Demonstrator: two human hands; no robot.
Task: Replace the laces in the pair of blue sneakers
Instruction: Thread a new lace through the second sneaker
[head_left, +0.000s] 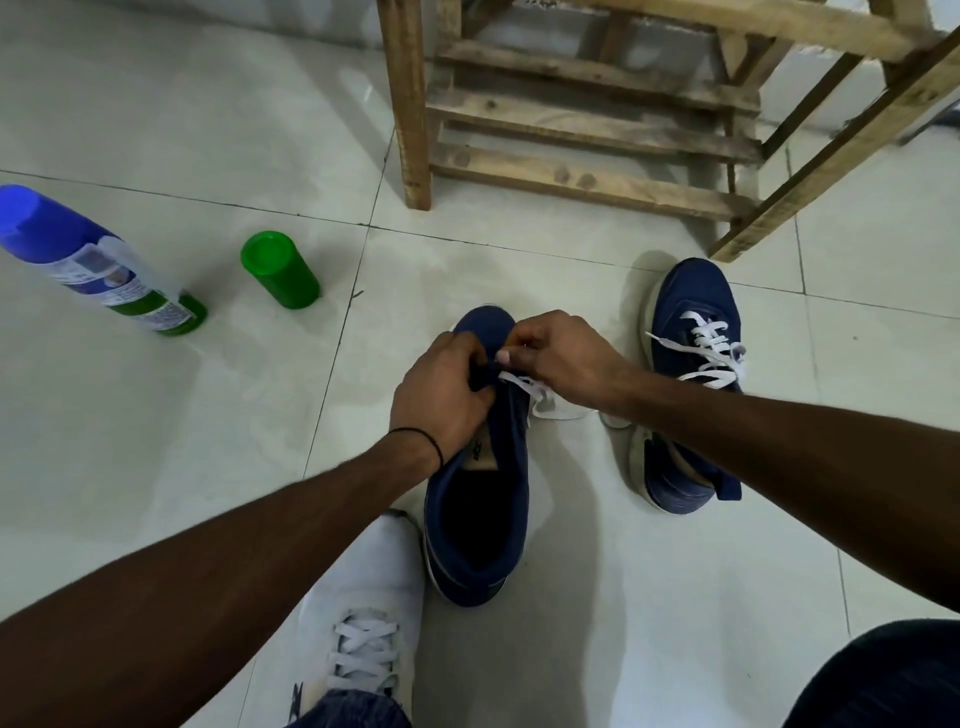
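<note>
From my seat I see both hands close together over the near sneaker (475, 499), which stands on the tiled floor (208, 467) at the centre of view, toe toward 12 o'clock. My left hand (441, 395) has its fingers curled round the upper at the eyelet edge. My right hand (556, 358) is closed in a pinch on the white lace (524, 387) just beside it, and the slack trails toward 3 o'clock onto the floor. The second sneaker (685, 374) lies at 3 o'clock, apart from the first and partly under my right forearm, with white lacing loose across it. At 7 o'clock is a white shoe (358, 623). A spray can (98, 265) stands at 10 o'clock, with a green cap (278, 270) near it. A wooden frame (571, 130) stands at 12 to 1 o'clock.
</note>
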